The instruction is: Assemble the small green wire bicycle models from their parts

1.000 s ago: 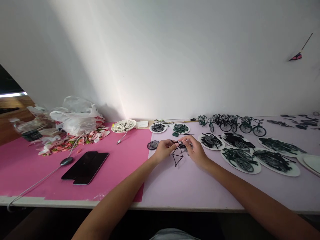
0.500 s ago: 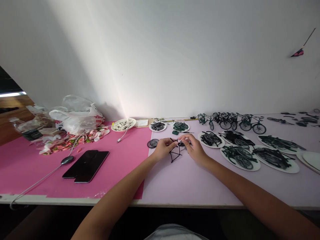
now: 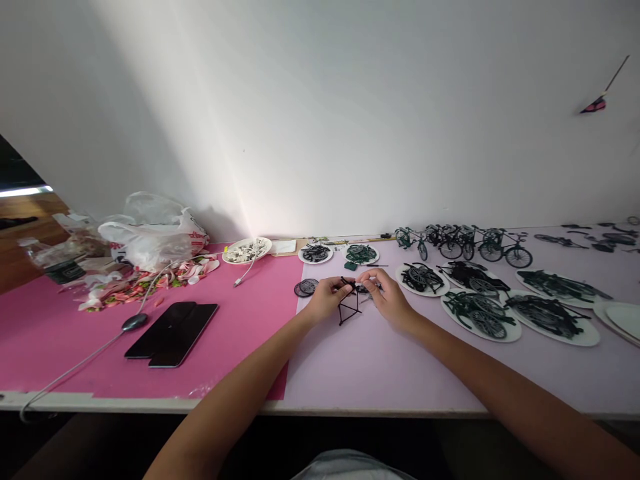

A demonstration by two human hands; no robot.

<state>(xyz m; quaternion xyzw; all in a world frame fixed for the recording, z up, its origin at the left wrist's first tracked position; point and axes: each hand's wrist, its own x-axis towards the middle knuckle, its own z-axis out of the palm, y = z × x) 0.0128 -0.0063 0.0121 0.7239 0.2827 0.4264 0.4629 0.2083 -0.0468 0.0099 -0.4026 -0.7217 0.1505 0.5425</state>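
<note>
My left hand [image 3: 327,297] pinches the top of a small black model bicycle frame [image 3: 349,307], which hangs down to the lilac table surface [image 3: 380,367]. My right hand [image 3: 387,297] is closed on the frame's other end, fingertips meeting the left hand's over a tiny part I cannot make out. Two loose black wheels [image 3: 305,287] lie just left of my left hand.
White plates of bicycle parts [image 3: 480,313] spread to the right, with finished model bicycles [image 3: 463,245] behind them by the wall. On the pink mat [image 3: 210,333] lie a dark phone [image 3: 171,333], a cable and mouse [image 3: 134,321], plastic bags [image 3: 153,237] and a dish of small parts [image 3: 247,251].
The frame's lower corner has swung up and left a little as both hands drew slightly closer together. The view has shifted slightly.
</note>
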